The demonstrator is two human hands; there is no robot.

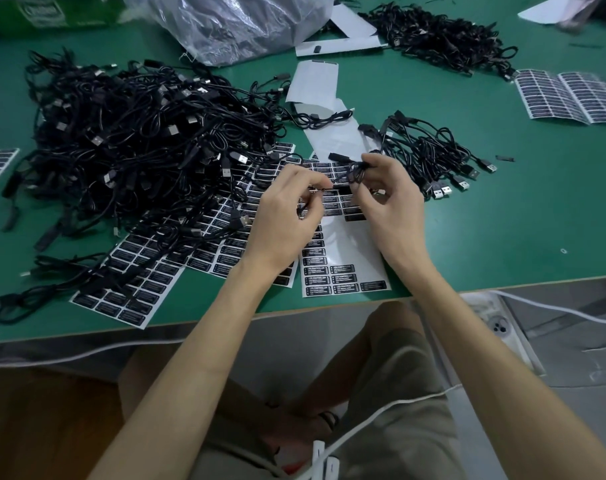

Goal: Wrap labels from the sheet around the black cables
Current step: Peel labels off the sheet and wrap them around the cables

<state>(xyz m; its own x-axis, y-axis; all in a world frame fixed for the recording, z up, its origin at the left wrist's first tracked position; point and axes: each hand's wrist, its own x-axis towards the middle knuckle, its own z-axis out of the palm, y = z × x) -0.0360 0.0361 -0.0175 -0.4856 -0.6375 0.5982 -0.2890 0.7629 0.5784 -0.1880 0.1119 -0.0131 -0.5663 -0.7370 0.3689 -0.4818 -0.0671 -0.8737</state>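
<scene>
Head view.

Item 1: black cable. Thin, matte, partly coiled, with a black plug end sticking out at 10 o'clock of the coil. It is held above the table between both hands, just over the label sheet.

Item 2: label sheet. White backing with black rectangular labels in white print, the upper right part already stripped. It lies on the green table directly under the hands.

Item 3: full label sheets, at 8 o'clock of the hands, partly under the large cable pile.

Item 4: small cable bundle, USB plugs showing, at 2 o'clock of the right hand.

Item 5: far cable pile, at 1 o'clock.

Item 6: further label sheets, at 2 o'clock near the frame edge.

Containers: a clear plastic bag at 12 o'clock, contents dark and unclear; a green box at 11 o'clock, contents not visible.

Left hand: fingers curled, thumb and forefinger pinching the cable's stretched end at 3 o'clock of the hand.

Right hand: thumb and forefinger pinching the coil at 11 o'clock of the hand, other fingers loosely bent.
</scene>
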